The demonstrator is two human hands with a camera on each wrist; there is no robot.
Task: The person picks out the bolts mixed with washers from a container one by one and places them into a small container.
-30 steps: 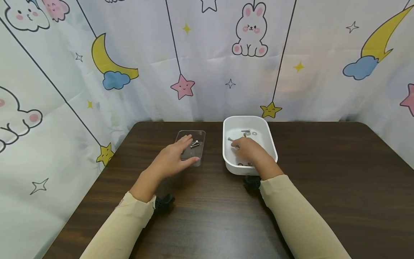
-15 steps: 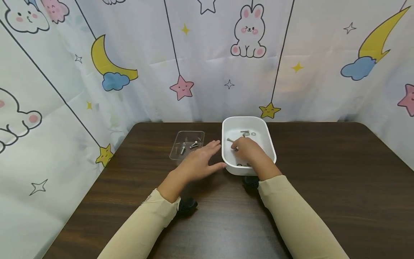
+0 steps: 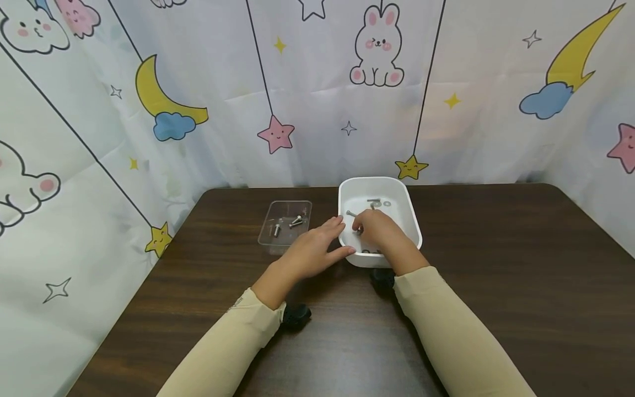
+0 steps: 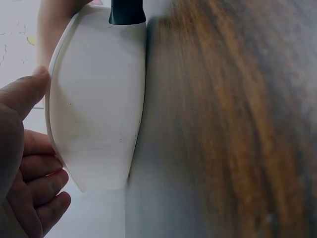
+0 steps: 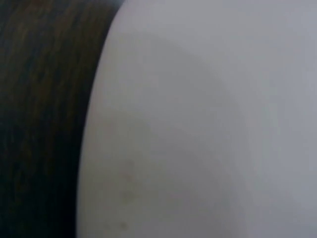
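My left hand [image 3: 313, 251] lies beside a white plastic bin [image 3: 367, 262], its fingers extended along the bin's near-left side. In the left wrist view, the thumb touches the rim of the bin [image 4: 99, 99] and the other fingers bend loosely beside it. Inside the bin is my right hand [image 3: 379, 231], fingers curled down at a small metal piece [image 3: 358, 231]; I cannot tell whether it is pinched. Near those fingertips lies a screw [image 3: 351, 213]. Farther back are another screw [image 3: 373, 200] and a flat washer [image 3: 387, 204]. The right wrist view shows only the blurred bin wall [image 5: 163, 124].
Left of the bin stands a shallow clear plastic box [image 3: 275, 250] holding several bolts [image 3: 296, 221]. Both containers sit near the back edge of a dark wooden table [image 3: 337, 342]. A printed white curtain [image 3: 317, 99] hangs behind it.
My left hand has moved right, from over the clear box to the white bin's side, uncovering the bolts. The right hand has stayed in the bin, nearly still.
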